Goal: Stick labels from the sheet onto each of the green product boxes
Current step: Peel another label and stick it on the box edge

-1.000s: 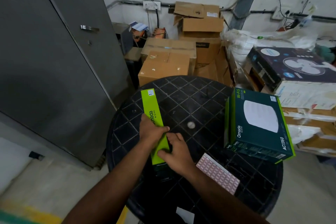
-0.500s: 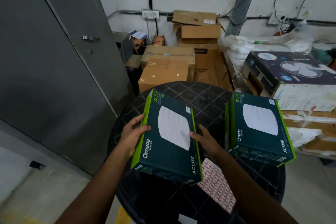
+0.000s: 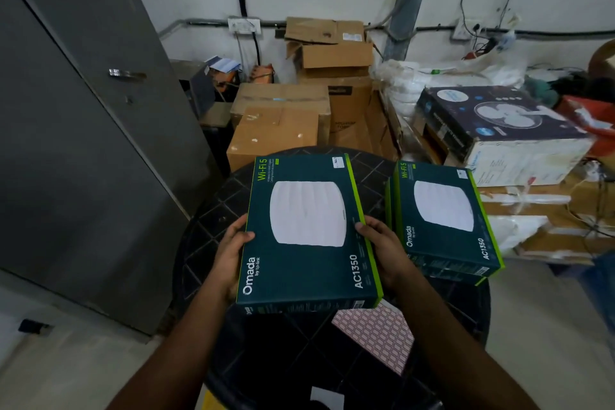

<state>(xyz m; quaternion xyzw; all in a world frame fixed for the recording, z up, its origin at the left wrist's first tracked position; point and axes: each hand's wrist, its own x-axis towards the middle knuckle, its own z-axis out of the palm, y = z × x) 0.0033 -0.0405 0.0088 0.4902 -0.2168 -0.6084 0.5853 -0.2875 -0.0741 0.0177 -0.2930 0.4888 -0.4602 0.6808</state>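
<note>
- Centrally, green product box point(image 3: 307, 233) held face up over the round black surface point(image 3: 213, 236), print reading "Omada by tp-link", "AC1350", "Wi-Fi 5", a white rounded device pictured in the middle.
- Left hand point(image 3: 229, 253) on the box's left edge: thumb lying on the top face, remaining fingers hidden beneath, gripping the box.
- Right hand point(image 3: 386, 251) on the box's right edge: thumb on the lime-green border, fingers wrapped under, gripping the box as well.
- Small white label point(image 3: 337, 161) already stuck at the far right corner of the held box's top face; print too small to read.
- Second green box point(image 3: 446, 220) resting on the surface to the right, just beside the right hand, same print; appears stacked on something of similar make, only a lower edge showing.
- Small white mark point(image 3: 462, 173) at that box's far right corner too, too small to tell more.
- Label sheet point(image 3: 376, 333) lying flat on the surface near the front, below and right of the held box, pink-and-white grid of small rectangles, its far corner tucked under the box in view.
- Scrap of white paper point(image 3: 326, 398) at the surface's near edge.
- Behind: brown cardboard cartons point(image 3: 276, 133) stacked against the wall, a dark fan box point(image 3: 499, 130) on the right, a grey metal cabinet point(image 3: 83, 143) on the left.
</note>
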